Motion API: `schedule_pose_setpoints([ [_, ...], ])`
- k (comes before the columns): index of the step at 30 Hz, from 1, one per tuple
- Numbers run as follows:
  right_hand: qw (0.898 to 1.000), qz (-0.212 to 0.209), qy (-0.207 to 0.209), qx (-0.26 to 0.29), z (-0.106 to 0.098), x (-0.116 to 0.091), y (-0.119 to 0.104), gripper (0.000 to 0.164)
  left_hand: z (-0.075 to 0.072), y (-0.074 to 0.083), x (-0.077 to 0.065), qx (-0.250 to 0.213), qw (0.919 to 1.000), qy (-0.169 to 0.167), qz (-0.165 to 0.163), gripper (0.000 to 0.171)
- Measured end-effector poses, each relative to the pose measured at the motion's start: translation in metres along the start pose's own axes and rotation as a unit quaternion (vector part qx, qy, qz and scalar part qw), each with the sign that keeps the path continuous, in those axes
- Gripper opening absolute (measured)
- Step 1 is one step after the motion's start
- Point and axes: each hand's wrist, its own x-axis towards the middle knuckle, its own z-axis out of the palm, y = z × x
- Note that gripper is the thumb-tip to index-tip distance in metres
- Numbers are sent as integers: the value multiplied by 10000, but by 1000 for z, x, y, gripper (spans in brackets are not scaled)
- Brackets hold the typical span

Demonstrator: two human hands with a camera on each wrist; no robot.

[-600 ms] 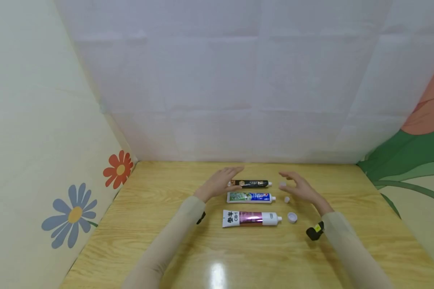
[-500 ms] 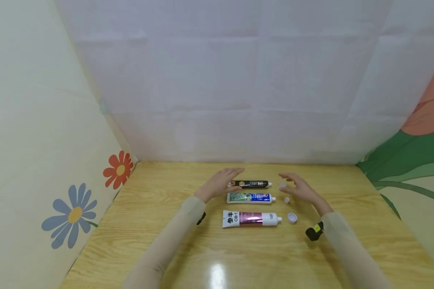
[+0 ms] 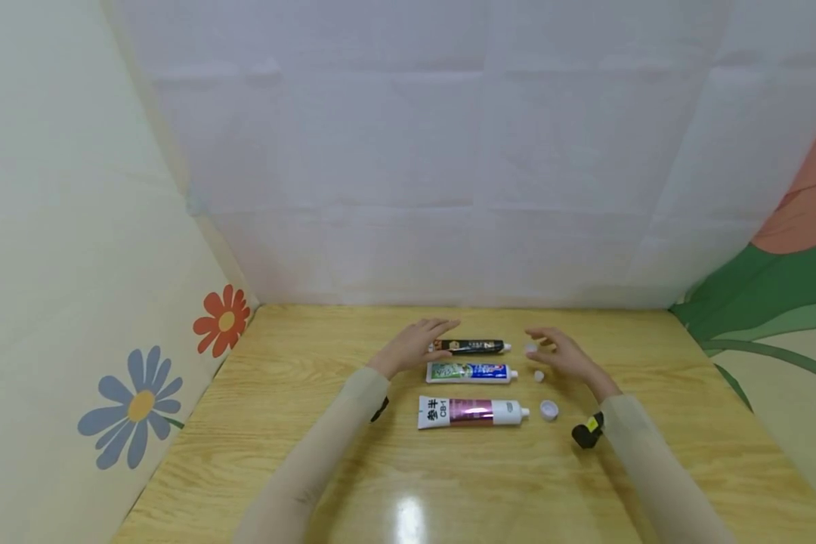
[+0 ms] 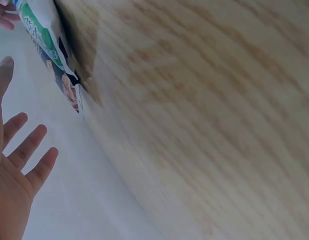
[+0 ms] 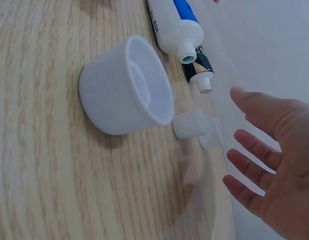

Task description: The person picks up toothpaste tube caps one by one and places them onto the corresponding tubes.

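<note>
L hand [image 3: 408,349] & R hand [image 3: 566,357]: fingers [image 4: 27,148] on both spread and loosely extended, w/ a wide gap btwn thumb and the rest, nothing held. L hand was at the black tube [image 3: 476,346] and hid its L end from the head cam; contact, can't tell. R hand hung by the far cap [image 5: 212,136], which showed btwn thumb and forefinger in the head view.

Next, nearer the person, lay the blue-green tube [image 3: 469,372], w/ the middle cap [image 3: 539,376] just off its nozzle. Nearest was the pink-white tube [image 3: 474,412], w/ the near cap [image 3: 548,410], the widest, beside its nozzle, open side up. All were on the wood-grain table [image 3: 381,483].

Farther out: pale sleeves [image 3: 340,431], a black wrist cam [image 3: 587,433] under the R cuff, white cloth [image 3: 408,151] behind, a blue flower [image 3: 139,406] and red flower [image 3: 223,321] on the L wall, green leaves [image 3: 741,295] at R.

Tubes lay flat, long axes L–R, approx. parallel; nozzles pointed R, toward the caps.

Count: 3 tubes, 3 caps, 2 hands, 2 painted flowers at L.
</note>
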Motion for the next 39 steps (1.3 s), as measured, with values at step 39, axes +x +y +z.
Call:
schedule_pose_setpoints([
  [39,9999,49,-145,11,9,7,18,41,17,-15,11,-165,9966,-774,-232,69],
])
